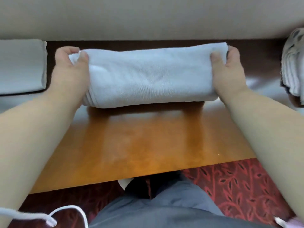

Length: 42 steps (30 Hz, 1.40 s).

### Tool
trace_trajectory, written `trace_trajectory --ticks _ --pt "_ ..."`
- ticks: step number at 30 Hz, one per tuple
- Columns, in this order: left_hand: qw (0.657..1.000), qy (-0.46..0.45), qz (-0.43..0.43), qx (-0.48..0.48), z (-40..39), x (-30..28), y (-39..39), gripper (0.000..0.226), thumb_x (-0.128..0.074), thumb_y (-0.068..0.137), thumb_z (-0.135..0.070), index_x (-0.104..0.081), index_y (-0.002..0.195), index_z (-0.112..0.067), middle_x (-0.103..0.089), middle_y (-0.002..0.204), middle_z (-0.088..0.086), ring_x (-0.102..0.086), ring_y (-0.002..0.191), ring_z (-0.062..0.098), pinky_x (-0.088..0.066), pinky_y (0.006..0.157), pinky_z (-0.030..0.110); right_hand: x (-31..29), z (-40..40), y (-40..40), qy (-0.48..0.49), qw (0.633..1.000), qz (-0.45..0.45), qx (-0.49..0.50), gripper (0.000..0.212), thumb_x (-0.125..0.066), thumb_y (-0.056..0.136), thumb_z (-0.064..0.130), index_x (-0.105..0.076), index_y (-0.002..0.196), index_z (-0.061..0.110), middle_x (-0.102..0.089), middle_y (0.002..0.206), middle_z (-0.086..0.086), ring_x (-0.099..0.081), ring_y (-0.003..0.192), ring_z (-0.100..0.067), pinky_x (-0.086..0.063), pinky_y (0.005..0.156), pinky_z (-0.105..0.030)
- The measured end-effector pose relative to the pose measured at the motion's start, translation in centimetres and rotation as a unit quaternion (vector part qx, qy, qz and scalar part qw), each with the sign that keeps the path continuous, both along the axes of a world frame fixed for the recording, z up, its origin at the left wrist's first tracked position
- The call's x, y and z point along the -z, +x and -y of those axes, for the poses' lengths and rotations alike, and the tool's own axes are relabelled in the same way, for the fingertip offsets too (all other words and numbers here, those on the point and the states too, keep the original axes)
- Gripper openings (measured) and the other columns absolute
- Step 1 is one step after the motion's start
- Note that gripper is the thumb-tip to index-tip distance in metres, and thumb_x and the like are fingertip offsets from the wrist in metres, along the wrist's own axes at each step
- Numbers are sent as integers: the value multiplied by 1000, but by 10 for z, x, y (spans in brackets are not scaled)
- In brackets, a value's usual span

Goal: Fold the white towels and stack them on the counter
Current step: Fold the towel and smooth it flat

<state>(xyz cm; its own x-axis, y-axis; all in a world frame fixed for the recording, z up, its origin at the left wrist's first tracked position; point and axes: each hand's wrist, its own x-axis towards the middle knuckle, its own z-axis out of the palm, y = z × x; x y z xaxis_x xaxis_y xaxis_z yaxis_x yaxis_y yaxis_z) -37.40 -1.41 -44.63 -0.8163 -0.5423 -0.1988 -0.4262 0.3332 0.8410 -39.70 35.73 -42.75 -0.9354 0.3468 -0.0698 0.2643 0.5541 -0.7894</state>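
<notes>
Glossy orange-brown wood runs under your arms: the desk (131, 145) is smooth enough to throw back blurred reflections, and it ends against a plain beige wall (148, 17). Below its near edge you see red patterned carpet (238, 186).

Your white towel (148, 76) lies across the far part of the desk, close to the wall, already folded into a thick, soft-edged oblong. The terry looks matte and finely ribbed, with layered edges showing at its near left corner. Your left hand (69, 71) is closed on the towel's left end, fingers curled over bunched cloth, and your right hand (228, 69) pinches the right end, thumb on top and fingers tucked behind. Holding both short ends this way probably keeps the layers from sliding apart and lets you lift or shift the bundle as one piece.

A folded towel (21, 66) sits flat at the left edge of the desk, well apart, likely the start of the stack. At the right edge, a rumpled pile of cloth (292, 63) probably waits for folding.
</notes>
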Motion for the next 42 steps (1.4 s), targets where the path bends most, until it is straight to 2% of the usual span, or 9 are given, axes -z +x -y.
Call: trace_trajectory --ticks 3,6,10,17,27,31,35,38,42 --pt "999 -25 45 1 3 10 -32 45 -41 80 -68 -51 115 -42 -58 97 -11 -57 90 16 -43 70 30 15 4 -34 26 999 39 2 50 -46 89 62 -49 132 36 -55 94 27 -52 80 9 -35 64 -7" --pt "997 -9 82 5 4 9 -40 69 -41 73 -80 -50 128 -38 -58 106 -12 -57 99 18 -45 78 28 34 4 -51 60 994 92 -3 64 -47 91 62 -45 143 26 -58 128 9 -57 111 -18 -37 90 -22" --pt "997 2 78 -22 5 5 -17 88 -44 61 -89 -42 137 -44 -53 124 -19 -54 107 12 -45 90 31 46 7 -54 69 992 107 10 65 -46 92 60 -45 144 21 -54 142 -1 -52 126 -26 -35 92 -28" --pt "998 -28 47 22 -22 22 16 62 -55 87 -59 -41 140 -29 -55 99 -27 -55 88 -4 -33 69 5 48 10 -54 119 987 110 16 64 -42 96 58 -41 145 17 -52 143 -8 -49 129 -33 -35 94 -32" --pt "989 -16 129 68 -2 20 -23 47 -36 99 -49 -39 144 -34 -51 127 -4 -50 111 21 -40 95 34 35 9 -56 193 964 183 -15 70 -35 97 61 -39 148 14 -44 148 -17 -43 133 -39 -34 106 -41" --pt "991 -121 45 21 -20 6 -12 54 -39 100 -42 -25 151 -30 -42 141 2 -45 123 22 -34 102 33 14 28 -37 231 971 51 -19 75 -45 95 53 -23 157 18 -25 159 -13 -29 143 -32 -25 116 -42" --pt "885 -349 -151 270 -67 -6 10 59 -35 100 -38 -22 154 -18 -22 160 9 -18 147 26 -12 119 41 12 80 -2 274 939 -46 -204 57 -41 101 34 -33 154 15 -29 161 -5 -17 151 -23 -12 123 -45" --pt "798 -426 -13 425 -94 3 1 62 -18 100 -49 -14 156 -22 -13 164 7 -9 150 27 -10 119 50 22 100 -1 343 894 15 -287 53 -30 104 36 -28 156 22 -21 164 0 -9 153 -21 -7 122 -48" --pt "777 -443 47 445 -90 14 -18 69 -7 93 -63 -6 155 -33 -5 165 5 -2 150 28 -8 118 56 32 89 -17 362 874 64 -318 62 -22 100 50 -15 158 29 -8 167 -2 -2 153 -21 -3 122 -49"
